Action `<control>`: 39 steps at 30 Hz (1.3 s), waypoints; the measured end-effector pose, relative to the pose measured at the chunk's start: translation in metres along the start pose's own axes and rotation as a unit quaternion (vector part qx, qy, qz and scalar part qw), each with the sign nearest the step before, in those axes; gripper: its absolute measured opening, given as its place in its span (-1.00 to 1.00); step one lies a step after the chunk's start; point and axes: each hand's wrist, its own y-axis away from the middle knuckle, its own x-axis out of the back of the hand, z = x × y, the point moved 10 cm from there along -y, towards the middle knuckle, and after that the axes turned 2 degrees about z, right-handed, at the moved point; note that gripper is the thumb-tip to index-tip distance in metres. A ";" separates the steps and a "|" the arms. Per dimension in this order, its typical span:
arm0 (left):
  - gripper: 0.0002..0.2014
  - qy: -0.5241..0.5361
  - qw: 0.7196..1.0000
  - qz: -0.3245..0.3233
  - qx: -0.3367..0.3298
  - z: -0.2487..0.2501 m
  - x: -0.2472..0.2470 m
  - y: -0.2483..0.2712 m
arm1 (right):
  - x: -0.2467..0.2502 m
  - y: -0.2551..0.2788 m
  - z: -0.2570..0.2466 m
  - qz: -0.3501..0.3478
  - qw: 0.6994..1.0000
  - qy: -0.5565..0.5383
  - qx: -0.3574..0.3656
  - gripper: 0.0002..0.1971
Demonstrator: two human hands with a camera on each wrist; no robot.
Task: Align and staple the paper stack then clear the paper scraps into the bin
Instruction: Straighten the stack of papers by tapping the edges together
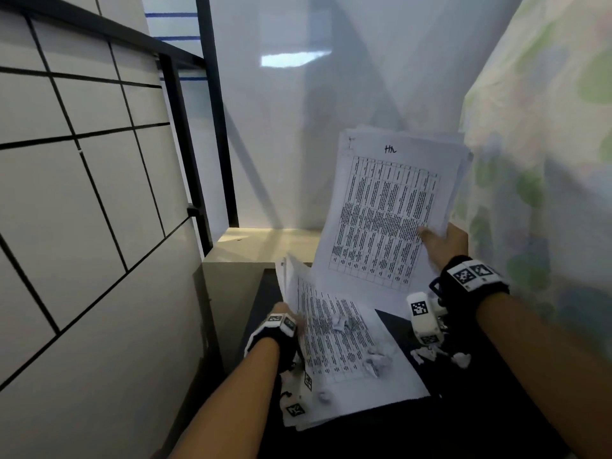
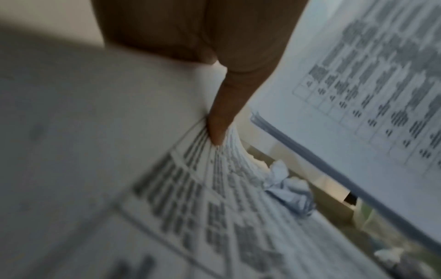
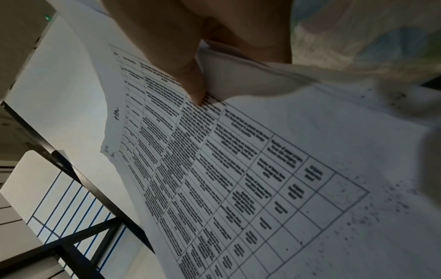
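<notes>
The right hand (image 1: pixel 445 241) grips a sheaf of printed sheets (image 1: pixel 385 207) by its lower right edge, raised clear of the dark table (image 1: pixel 463 409); the right wrist view shows the thumb (image 3: pixel 190 83) pressed on the table print and a handwritten mark at the top margin. The left hand (image 1: pixel 284 318) pinches the far left corner of a second paper stack (image 1: pixel 344 356) lying between the 2 hands, a grip plain only in the blurred left wrist view. Crumpled paper scraps (image 1: pixel 377 359) lie on that stack and near the right wrist.
</notes>
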 end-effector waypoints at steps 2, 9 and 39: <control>-0.84 0.013 1.000 -0.001 -0.022 0.002 0.006 -0.010 | 0.003 -0.003 0.001 0.006 1.000 -0.001 -0.004 -0.63; -0.64 0.164 0.971 0.089 -0.148 0.051 0.059 0.012 | 0.015 -0.026 -0.003 0.037 0.997 -0.067 -0.009 -0.57; -0.08 0.256 0.872 0.196 -0.367 0.159 0.162 0.067 | -0.058 -0.031 -0.024 -0.086 0.982 -0.165 -0.019 -0.62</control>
